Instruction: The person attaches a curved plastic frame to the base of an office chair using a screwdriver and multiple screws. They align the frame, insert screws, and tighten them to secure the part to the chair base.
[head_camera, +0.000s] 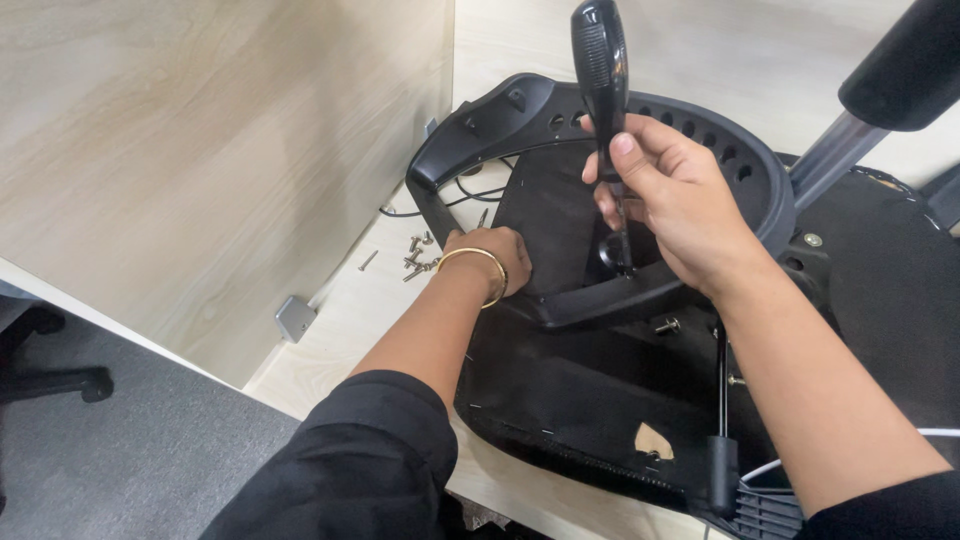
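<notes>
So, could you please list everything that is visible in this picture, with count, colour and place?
screwdriver: one, black handle, upright in the right hand, tip down into the chair part
chair armrest frame: one, black, curved, with a row of holes, lying on the chair seat
chair seat underside: one, black, lying on the desk
loose screws: a small pile, silver, on the desk left of the left hand
desk: one, light wood, under everything
metal bracket: one, grey, at the foot of the wood panel
bangle: one, gold, on the left wrist
left hand: one, pressing on the chair part
right hand: one, gripping the screwdriver
</notes>
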